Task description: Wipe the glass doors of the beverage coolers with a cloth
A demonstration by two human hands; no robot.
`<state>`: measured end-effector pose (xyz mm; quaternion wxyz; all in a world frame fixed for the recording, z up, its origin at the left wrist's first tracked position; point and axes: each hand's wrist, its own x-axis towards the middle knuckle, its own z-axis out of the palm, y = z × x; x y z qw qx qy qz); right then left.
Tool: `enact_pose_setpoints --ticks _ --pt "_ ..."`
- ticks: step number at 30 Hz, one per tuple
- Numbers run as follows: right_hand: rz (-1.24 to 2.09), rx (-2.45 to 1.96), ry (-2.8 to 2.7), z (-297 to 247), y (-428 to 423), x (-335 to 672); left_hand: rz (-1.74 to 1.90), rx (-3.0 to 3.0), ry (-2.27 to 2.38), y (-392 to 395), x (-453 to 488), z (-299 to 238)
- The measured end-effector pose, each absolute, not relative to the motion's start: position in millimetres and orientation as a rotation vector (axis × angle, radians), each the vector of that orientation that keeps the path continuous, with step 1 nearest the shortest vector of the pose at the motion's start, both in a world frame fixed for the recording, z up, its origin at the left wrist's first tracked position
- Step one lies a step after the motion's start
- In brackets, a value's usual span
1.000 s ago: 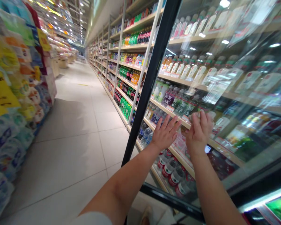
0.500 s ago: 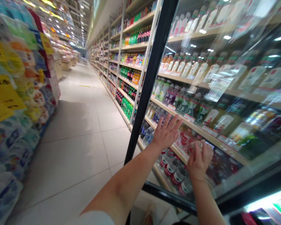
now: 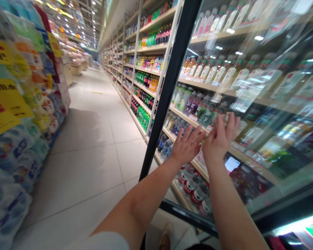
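My left hand [image 3: 185, 146] lies flat against the glass door [image 3: 253, 139], fingers spread, holding nothing. Up and to its right, my right hand [image 3: 220, 135] is pressed to the same pane with its fingers bent over a pale crumpled cloth [image 3: 227, 117]. Most of that cloth is hidden behind the fingers. A black frame [image 3: 169, 83] borders the door, which stands swung open. Through the glass show shelves of bottles, mixed with reflections.
Tall shelves of drinks [image 3: 146, 83] run down the right of the aisle. Stacked plastic-wrapped packs [image 3: 18, 156] with yellow signs [image 3: 7, 104] line the left. Pale floor tiles [image 3: 91, 166] lie between. A lit cooler edge [image 3: 299, 222] shows at lower right.
My right hand has slid upward on the glass with the cloth. My left hand stays flat in nearly the same place. The view has shifted slightly.
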<state>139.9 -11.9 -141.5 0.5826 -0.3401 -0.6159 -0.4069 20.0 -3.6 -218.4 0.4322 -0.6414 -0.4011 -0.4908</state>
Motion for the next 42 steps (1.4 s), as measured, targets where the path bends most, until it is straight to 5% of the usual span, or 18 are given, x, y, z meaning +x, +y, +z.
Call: enact_pose_setpoints --ticks 5,15,30,38,42 --pt "-1.024 -0.736 -1.607 -140 -19 145 -1.202 -1.594 -1.008 -5 19 -219" --pt "-0.796 -1.169 -0.874 -248 -45 287 -1.228 -1.632 -1.016 -5 19 -217" --pt "-0.784 -0.947 -1.479 -162 -28 135 -1.200 -1.609 -1.022 -4 19 -220" --pt "-0.906 -1.121 -1.258 -263 -43 241 -1.194 -1.643 -1.027 -3 19 -221" --pt "-0.785 -1.203 -1.089 -262 -48 272 -1.202 -1.652 -1.034 -1 19 -220"
